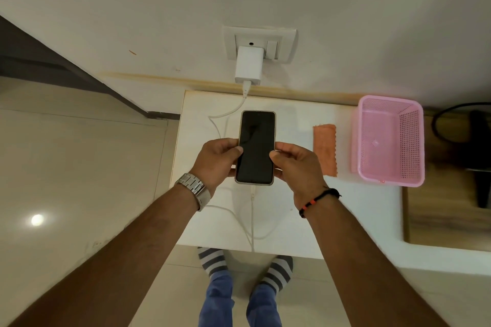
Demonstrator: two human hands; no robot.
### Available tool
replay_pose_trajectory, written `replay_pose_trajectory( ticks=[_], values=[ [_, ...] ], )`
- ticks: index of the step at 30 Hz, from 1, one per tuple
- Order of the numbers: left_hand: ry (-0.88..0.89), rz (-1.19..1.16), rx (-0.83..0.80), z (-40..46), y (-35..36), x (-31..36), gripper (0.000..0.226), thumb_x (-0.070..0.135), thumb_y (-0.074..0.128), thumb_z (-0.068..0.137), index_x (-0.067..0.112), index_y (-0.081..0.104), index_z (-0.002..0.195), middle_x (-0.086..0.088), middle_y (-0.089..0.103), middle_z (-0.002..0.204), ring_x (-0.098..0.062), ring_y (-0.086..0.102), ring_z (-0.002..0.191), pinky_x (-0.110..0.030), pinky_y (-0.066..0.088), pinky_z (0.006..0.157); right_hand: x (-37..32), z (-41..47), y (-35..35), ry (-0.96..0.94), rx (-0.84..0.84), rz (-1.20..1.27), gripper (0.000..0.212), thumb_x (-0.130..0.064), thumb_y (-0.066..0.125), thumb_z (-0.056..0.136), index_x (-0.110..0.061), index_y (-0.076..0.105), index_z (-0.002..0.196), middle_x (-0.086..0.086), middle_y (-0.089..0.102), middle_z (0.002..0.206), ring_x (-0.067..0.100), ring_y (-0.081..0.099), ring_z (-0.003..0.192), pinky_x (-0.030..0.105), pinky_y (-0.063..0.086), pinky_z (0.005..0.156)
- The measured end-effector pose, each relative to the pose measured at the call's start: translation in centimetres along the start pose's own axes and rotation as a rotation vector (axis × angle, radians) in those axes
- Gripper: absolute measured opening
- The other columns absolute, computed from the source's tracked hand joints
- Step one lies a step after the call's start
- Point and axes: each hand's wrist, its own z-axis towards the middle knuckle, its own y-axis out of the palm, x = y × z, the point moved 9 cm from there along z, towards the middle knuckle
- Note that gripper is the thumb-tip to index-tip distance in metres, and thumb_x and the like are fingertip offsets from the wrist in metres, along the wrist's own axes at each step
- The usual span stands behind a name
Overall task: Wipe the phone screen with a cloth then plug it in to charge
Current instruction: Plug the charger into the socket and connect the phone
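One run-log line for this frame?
both hands hold black phone | white cable plugged in | orange cloth on table

Bare desk [292, 215] between phone [255, 147] and cloth [325, 150], open strip along near edge, cable [252, 220] looping across near middle, basket [389, 141] blocking right side, charger [249, 65] and wall closing off far edge

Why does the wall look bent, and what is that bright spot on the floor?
Head view: the wide-angle lens bows the wall and the table edges; the spot is a lamp's glare on the glossy floor; the dark phone screen shows faint reflections.
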Motion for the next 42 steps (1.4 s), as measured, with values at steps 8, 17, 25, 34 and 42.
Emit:
replay_pose_trajectory(
  ticks=[8,17,25,34,42],
  values=[
    [-0.035,0.099,0.159,2.2,-1.3,-1.4,0.017,0.001,0.073,0.091,0.004,0.076,0.107,-0.005,0.076,0.082,-0.02,0.075,0.071,-0.022,0.059,0.052,1.6,2.9,0.9,-0.022,0.093,-0.192,0.031,-0.008,0.069,0.09,-0.008,0.07,0.121,0.011,0.073,0.115,0.028,0.069,0.107,0.048,0.056,0.096],
    [-0.048,0.315,0.25,5.5,-2.2,-2.5,0.027,0.01,0.079,0.088,0.006,0.076,0.114,-0.017,0.078,0.104,-0.033,0.076,0.089,-0.047,0.065,0.079,2.3,5.8,2.8,-0.044,0.151,-0.368,0.029,-0.014,0.068,0.093,-0.012,0.07,0.122,0.008,0.071,0.121,0.026,0.067,0.111,0.039,0.053,0.102],
    [-0.029,0.397,0.325,6.0,-2.1,-2.9,0.027,0.014,0.082,0.085,0.01,0.079,0.112,-0.014,0.079,0.105,-0.033,0.075,0.092,-0.045,0.062,0.09,2.7,6.1,2.6,-0.029,0.275,-0.401,0.025,-0.016,0.072,0.089,-0.015,0.075,0.114,0.005,0.075,0.113,0.022,0.07,0.103,0.034,0.055,0.095],
    [0.077,0.533,0.273,4.1,-2.3,-1.5,0.037,0.026,0.077,0.091,0.013,0.071,0.125,-0.004,0.075,0.114,-0.022,0.069,0.103,-0.023,0.048,0.09,2.0,5.4,2.5,-0.029,0.222,-0.395,0.027,-0.018,0.075,0.085,-0.013,0.074,0.111,0.005,0.074,0.115,0.023,0.068,0.107,0.039,0.054,0.1],
    [0.166,0.021,0.354,-0.8,-7.0,4.8,0.017,0.018,0.068,0.094,0.012,0.077,0.081,-0.004,0.079,0.073,-0.026,0.078,0.067,-0.039,0.066,0.063,-4.0,1.3,2.2,-0.057,0.096,0.026,0.002,-0.023,0.072,0.088,-0.025,0.073,0.089,-0.002,0.075,0.086,0.019,0.074,0.089,0.024,0.062,0.074]
  ],
)
